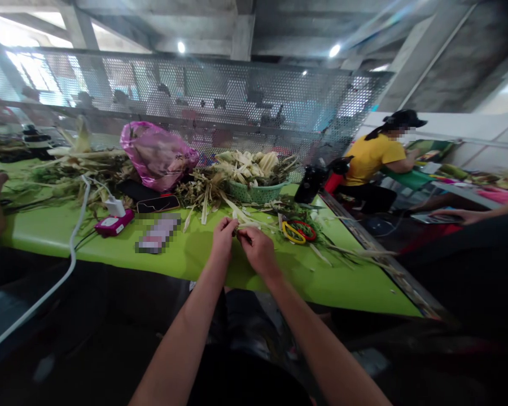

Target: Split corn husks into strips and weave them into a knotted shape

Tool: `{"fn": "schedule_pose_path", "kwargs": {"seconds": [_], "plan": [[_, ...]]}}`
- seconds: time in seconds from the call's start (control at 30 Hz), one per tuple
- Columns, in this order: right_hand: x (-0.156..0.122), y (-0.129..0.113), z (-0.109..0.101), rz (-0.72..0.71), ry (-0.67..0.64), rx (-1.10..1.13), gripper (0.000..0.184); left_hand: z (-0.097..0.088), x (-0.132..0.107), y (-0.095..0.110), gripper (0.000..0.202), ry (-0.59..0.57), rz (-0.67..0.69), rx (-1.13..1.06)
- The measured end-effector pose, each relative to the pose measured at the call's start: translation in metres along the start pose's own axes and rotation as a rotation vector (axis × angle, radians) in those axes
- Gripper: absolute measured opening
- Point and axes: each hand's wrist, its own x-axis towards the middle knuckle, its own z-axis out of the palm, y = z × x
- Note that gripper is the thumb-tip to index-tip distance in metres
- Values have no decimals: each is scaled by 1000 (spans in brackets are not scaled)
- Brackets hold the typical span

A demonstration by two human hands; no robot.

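Observation:
Both my hands meet over the green table [186, 254], near its front edge. My left hand [223, 237] is closed in a pinch on a pale strip of dried leaf [249, 225]. My right hand [259, 250] is closed too, its fingers curled around the same strip. The strip runs away to the right towards loose leaves and several coloured rubber bands [298, 231]. Behind my hands stands a green basket [257, 193] heaped with pale husks.
A pink plastic bag [156, 153] lies at the back left beside piles of leaves [74, 169]. A pink power bank [113, 224] with a white cable, a dark phone [157, 204] and a black bottle [309, 183] are on the table. A person in yellow [375, 158] sits right.

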Motion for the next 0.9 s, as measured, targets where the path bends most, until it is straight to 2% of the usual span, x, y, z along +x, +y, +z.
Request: {"fn": "schedule_pose_path", "kwargs": {"seconds": [0.17, 0.3, 0.43, 0.57, 0.73, 0.9], "plan": [[3, 8, 2, 248, 57, 362, 27, 3, 0, 2, 25, 20, -13, 38], [7, 16, 0, 394, 190, 606, 30, 4, -2, 3, 25, -81, -22, 147], [9, 22, -2, 412, 323, 652, 26, 7, -3, 1, 25, -179, -7, 185], [11, 24, -6, 361, 438, 598, 31, 8, -2, -3, 23, -206, 56, 286], [12, 27, -8, 343, 347, 506, 28, 7, -1, -7, 17, -293, 101, 384], [12, 29, -6, 420, 388, 707, 23, 8, -4, -7, 20, -364, 77, 422]]}}
